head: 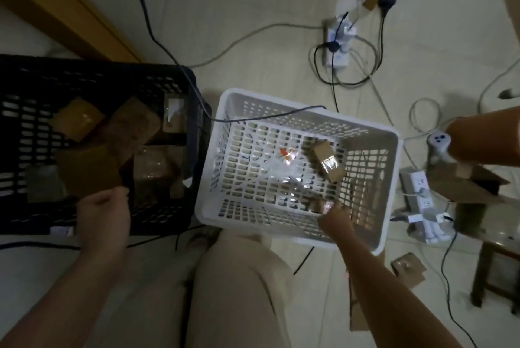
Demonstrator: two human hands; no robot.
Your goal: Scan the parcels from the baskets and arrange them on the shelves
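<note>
Head cam is looking straight down, so going left to right: the black basket (33, 134) has a fair pile of brown parcels (129, 122) in it, I count at least five. The left hand (102, 208) hangs over its near side with fingers curled, pinching the edge of a flat brown parcel (87, 172) that sits just above the rest.

Next to it, the white basket (389, 187) is nearly cleared out: a clear bag (278, 170), a small box (327, 163) lying tilted, and another little parcel (319, 205) against the near wall. The right hand (334, 215) is down on that one, but it's blurry, so I can't tell if the fingers have closed on it.

Far right, a power strip (419, 187) lies on the floor beside some loose cardboard.

No scanner or shelves in view, so my guess is we're somewhere midway: the white one is almost done, the black one mostly left.
</note>
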